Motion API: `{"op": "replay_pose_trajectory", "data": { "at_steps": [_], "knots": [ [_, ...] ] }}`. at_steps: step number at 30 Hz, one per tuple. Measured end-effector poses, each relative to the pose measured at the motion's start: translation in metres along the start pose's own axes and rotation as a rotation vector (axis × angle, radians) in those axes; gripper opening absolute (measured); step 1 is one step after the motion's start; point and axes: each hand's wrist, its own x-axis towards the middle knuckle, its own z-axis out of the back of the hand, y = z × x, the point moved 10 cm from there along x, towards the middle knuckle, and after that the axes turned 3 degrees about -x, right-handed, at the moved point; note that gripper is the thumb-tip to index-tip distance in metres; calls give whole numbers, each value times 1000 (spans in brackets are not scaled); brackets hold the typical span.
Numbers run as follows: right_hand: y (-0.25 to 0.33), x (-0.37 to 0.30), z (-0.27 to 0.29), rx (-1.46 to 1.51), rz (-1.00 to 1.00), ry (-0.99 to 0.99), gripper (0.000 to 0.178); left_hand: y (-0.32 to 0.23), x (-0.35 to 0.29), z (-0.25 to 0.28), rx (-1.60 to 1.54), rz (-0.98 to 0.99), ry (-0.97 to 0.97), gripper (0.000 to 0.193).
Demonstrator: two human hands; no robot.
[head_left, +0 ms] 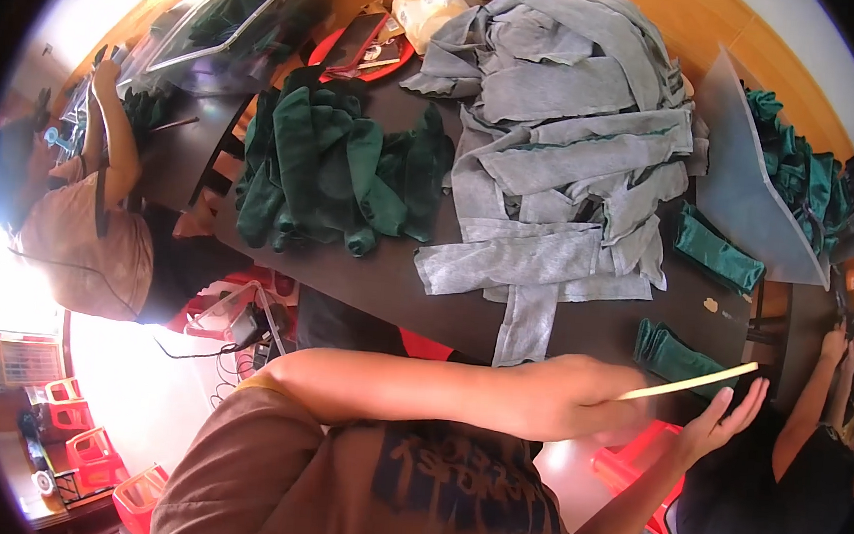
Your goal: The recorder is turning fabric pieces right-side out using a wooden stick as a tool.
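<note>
My left hand (586, 392) reaches across to the right, closed around the lower end of a thin pale yellow stick (691, 380). The stick slants up to the right, over the near edge of the table. My right hand (722, 423) is just below the stick's far end, fingers stretched out and nothing visible in them. Beside the stick lies a folded dark green velvety cloth piece (679, 355). Farther back is a similar green piece (719, 252). A large heap of grey fabric tubes or strips (568, 128) covers the table's middle, one hanging toward me.
Dark green cloth (335, 164) is piled left of the grey heap. Behind it stands a red tray (392, 68) with small items. A translucent panel (750, 182) rises at right, with more green cloth (805, 176) beyond. Other people (89, 230) sit left and right. A red stool (632, 462) is below.
</note>
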Motion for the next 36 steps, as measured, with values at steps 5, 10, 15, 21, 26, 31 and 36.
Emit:
{"op": "replay_pose_trajectory", "data": {
  "at_steps": [5, 10, 15, 21, 26, 31, 36],
  "knots": [
    [59, 1, 29, -12, -39, -258, 33, 32, -88, 52, -158, 181, -228, 20],
    [190, -6, -48, 517, 42, 280, 16, 52, -177, 89, -305, 106, -480, 19],
    [354, -42, -159, 595, 402, 756, 19, 58, -233, 110, -334, 51, -683, 20],
    [404, -65, -244, 279, 408, 903, 27, 68, -271, 122, -429, -28, -757, 18],
    [395, -53, -230, 682, 205, 776, 15, 71, -293, 129, -433, -32, -855, 16],
    [363, -66, -191, 1305, -589, 1079, 12, 63, -292, 132, -441, -74, -843, 17],
    [351, -87, -139, 1450, -736, 1172, 16, 33, -270, 125, -531, -174, -743, 21]
  ]
}}
